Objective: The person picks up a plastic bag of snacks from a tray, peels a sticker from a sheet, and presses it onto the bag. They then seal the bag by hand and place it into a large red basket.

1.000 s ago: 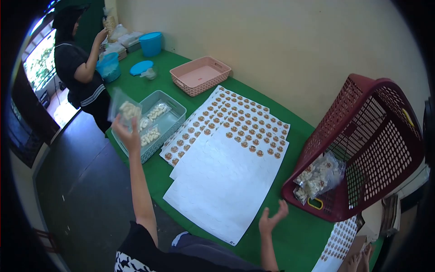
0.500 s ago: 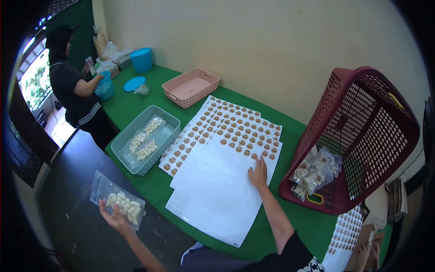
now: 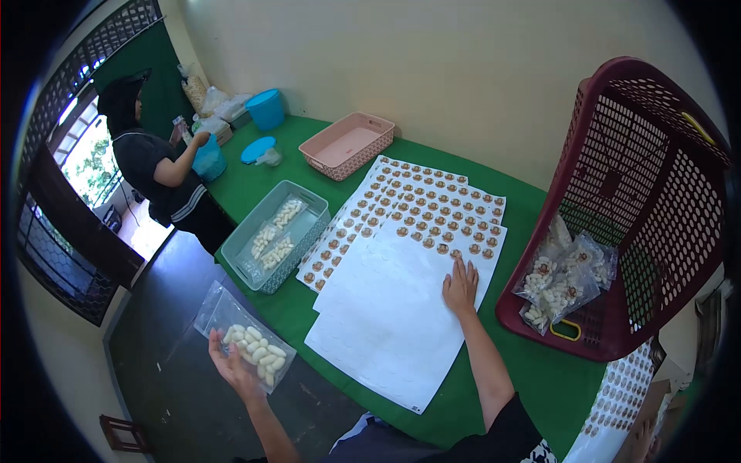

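My left hand (image 3: 238, 376) holds a clear plastic bag (image 3: 266, 349) of white, oblong pieces out over the floor, left of the table. Its fingers are behind and along the bag's lower left side. On the sticker sheets, my right hand (image 3: 461, 292) lies with fingers stretched out, fingertips at the lowest row of round brown stickers. The top sticker sheet (image 3: 394, 309) is mostly bare white backing, with stickers left along its far part. More sheets (image 3: 328, 258) lie under it. No sticker shows clearly in my right fingers.
A grey-green basket (image 3: 320, 225) with similar bags stands left of the sheets, a pink basket (image 3: 347, 143) behind. At right, a tilted maroon basket (image 3: 610, 339) holds several stickered bags (image 3: 567, 278). A person (image 3: 158, 158) works at the far left by a blue bucket (image 3: 210, 160); another person's hand (image 3: 644, 444) shows lower right.
The view has swung a little left, so everything sits further right. My left hand still holds the bag, and my right hand stays at the same sticker row.
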A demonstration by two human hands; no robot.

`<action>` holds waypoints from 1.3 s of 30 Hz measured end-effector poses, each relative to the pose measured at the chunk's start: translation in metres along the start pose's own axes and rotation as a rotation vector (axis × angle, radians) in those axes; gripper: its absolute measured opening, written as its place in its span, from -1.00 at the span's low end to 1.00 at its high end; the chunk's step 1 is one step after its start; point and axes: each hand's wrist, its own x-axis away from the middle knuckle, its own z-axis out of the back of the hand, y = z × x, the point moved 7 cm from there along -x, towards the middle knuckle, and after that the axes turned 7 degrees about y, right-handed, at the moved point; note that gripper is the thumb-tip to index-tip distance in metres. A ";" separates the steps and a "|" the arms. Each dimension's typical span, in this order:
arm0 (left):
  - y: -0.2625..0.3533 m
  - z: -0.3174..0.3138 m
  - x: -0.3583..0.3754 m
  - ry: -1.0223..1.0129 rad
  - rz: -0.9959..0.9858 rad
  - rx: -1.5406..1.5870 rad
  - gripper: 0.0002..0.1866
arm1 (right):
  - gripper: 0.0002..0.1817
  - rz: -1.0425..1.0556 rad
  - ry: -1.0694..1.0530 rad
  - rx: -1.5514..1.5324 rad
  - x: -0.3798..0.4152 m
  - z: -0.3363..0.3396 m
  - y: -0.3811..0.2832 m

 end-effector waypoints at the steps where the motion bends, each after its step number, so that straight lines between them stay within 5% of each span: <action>1: 0.002 -0.002 0.005 -0.006 0.004 -0.004 -0.53 | -0.49 0.006 0.006 -0.001 -0.001 0.003 -0.001; 9: 0.026 -0.002 0.040 -0.138 -0.073 -0.078 -0.45 | -0.55 -0.042 0.364 -0.595 0.005 0.048 0.004; 12: 0.040 -0.011 0.056 -0.188 -0.084 0.014 -0.35 | -0.65 -0.309 0.197 -0.868 0.031 0.079 -0.007; 13: 0.039 -0.012 0.060 -0.187 -0.041 0.067 -0.33 | -0.81 -0.324 0.264 -0.962 0.042 0.085 -0.008; 15: 0.037 -0.015 0.065 -0.184 0.006 0.126 -0.31 | -0.84 -0.325 0.228 -1.064 0.066 0.101 -0.008; 19: 0.019 -0.045 0.075 -0.464 0.258 0.269 -0.49 | -0.84 -0.468 0.226 -1.487 0.110 0.139 0.004; 20: 0.020 -0.053 0.080 -0.473 0.268 0.275 -0.49 | -0.84 -0.471 0.237 -1.475 0.118 0.155 0.006; 22: 0.010 -0.079 0.101 -0.532 0.696 0.661 -0.53 | -0.78 -0.567 0.212 -1.419 0.134 0.179 0.012; 24: -0.008 -0.103 0.115 -0.604 0.790 0.720 -0.53 | -0.82 -0.574 0.230 -1.353 0.147 0.196 0.020; 26: 0.003 -0.140 0.152 -1.098 0.891 1.066 -0.54 | -0.86 -0.636 0.260 -1.291 0.159 0.212 0.027; 27: 0.012 -0.150 0.167 -1.115 0.901 1.071 -0.54 | -0.86 -0.639 0.280 -1.284 0.161 0.223 0.025; 29: 0.004 -0.158 0.182 -0.845 0.730 0.374 -0.62 | -0.92 -0.512 0.456 -1.313 0.161 0.257 0.014; 33: 0.005 -0.182 0.227 -1.233 0.719 0.215 -0.58 | -0.91 -0.498 0.564 -1.311 0.171 0.291 0.007; 39: 0.016 -0.187 0.258 -1.406 0.795 0.238 -0.57 | -0.86 -0.240 0.644 -1.087 0.168 0.329 -0.025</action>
